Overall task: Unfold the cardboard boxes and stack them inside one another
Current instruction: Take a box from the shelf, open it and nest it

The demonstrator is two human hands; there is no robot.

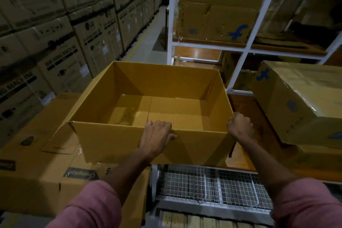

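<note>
An open-topped yellow-brown cardboard box [114, 140] fills the middle of the head view, its inside bare and its bottom flaps folded flat. My left hand [156, 136] grips the near wall's top edge, fingers curled over the rim and thumb on the outside. At the near right corner, my right hand [240, 126] grips the rim with curled fingers. The box's left side flap hangs outward over the cartons below.
Sealed brown cartons [37, 163] lie under and left of the box. A wrapped carton [299, 102] sits at the right. Behind stands a white shelf frame [248, 48] with more boxes. A wire-mesh cage [212, 185] is below. Tall stacks of cartons [55, 42] line the aisle at left.
</note>
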